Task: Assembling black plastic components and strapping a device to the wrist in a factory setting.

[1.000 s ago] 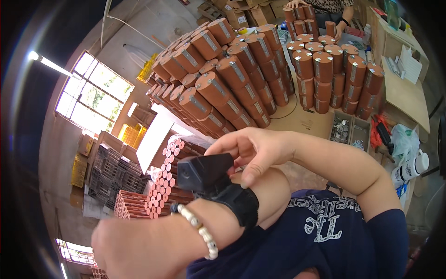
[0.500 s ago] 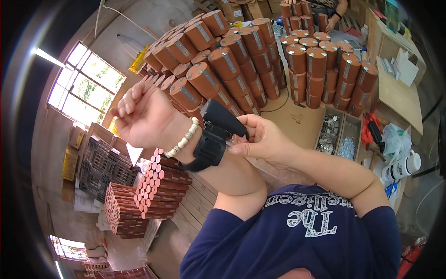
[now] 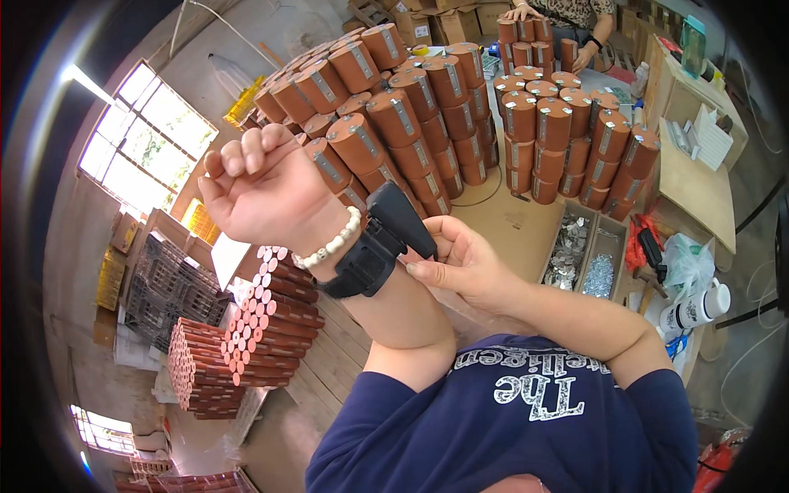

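Observation:
My left hand (image 3: 267,185) is raised, palm facing up toward the view, with its fingers loosely curled and nothing in them. A pale beaded bracelet (image 3: 333,245) circles that wrist. Below it on the forearm sits a black wrist-worn device (image 3: 370,264) with a wide strap and a long black block (image 3: 401,218) standing out from it. My right hand (image 3: 460,255) reaches across and pinches at the device's near side, thumb against the forearm. Its other fingers are partly hidden behind the block, so the exact part gripped does not show.
Stacked brown cylinders with metal strips (image 3: 390,115) crowd the far table. Bins of metal pieces (image 3: 571,251) stand at the right, beside a white bottle (image 3: 694,306). Red-brown rods (image 3: 255,345) are piled at left. Across the table, another person's hand (image 3: 585,57) touches cylinders.
The whole view has shifted a little, so the surroundings sit further left. Both hands keep nearly the same pose, the right still at the wrist device.

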Action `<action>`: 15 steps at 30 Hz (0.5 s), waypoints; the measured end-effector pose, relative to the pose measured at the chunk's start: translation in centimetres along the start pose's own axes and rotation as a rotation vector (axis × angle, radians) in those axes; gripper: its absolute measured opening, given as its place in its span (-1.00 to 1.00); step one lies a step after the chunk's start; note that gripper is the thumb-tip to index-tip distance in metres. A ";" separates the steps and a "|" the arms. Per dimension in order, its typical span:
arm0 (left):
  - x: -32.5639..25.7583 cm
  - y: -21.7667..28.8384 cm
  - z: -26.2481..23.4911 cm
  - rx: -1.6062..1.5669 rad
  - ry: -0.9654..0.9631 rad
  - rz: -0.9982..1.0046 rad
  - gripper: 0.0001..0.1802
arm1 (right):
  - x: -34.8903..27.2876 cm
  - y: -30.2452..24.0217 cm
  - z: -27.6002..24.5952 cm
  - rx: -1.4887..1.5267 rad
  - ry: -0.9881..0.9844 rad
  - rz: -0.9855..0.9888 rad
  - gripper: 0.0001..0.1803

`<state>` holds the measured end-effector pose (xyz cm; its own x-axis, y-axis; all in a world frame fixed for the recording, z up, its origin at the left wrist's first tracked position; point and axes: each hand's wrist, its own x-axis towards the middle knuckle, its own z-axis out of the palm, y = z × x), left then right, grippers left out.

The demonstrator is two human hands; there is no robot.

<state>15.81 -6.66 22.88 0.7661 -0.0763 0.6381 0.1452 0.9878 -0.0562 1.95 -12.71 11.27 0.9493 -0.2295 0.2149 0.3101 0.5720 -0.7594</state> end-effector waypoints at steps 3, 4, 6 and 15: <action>-0.2 -1.2 -0.3 0.149 -0.002 0.065 -0.71 | -0.2 0.0 -0.5 0.053 -0.001 0.008 -0.57; -0.4 -1.7 -0.2 0.262 0.035 0.132 -0.73 | -0.2 0.0 -0.7 0.041 0.003 0.010 -0.57; -0.7 -2.4 -0.3 0.417 0.080 0.213 -0.76 | -0.2 0.0 -1.3 0.014 0.007 0.036 -0.62; -7.0 -8.4 0.4 0.202 -0.085 -0.499 -0.74 | -1.4 2.7 -7.2 -0.148 -0.161 0.173 -0.56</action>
<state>8.93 -14.37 19.20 0.5803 -0.5397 0.6098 0.3491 0.8414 0.4125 1.08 -16.54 4.53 0.9870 -0.0038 0.1604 0.1435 0.4681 -0.8719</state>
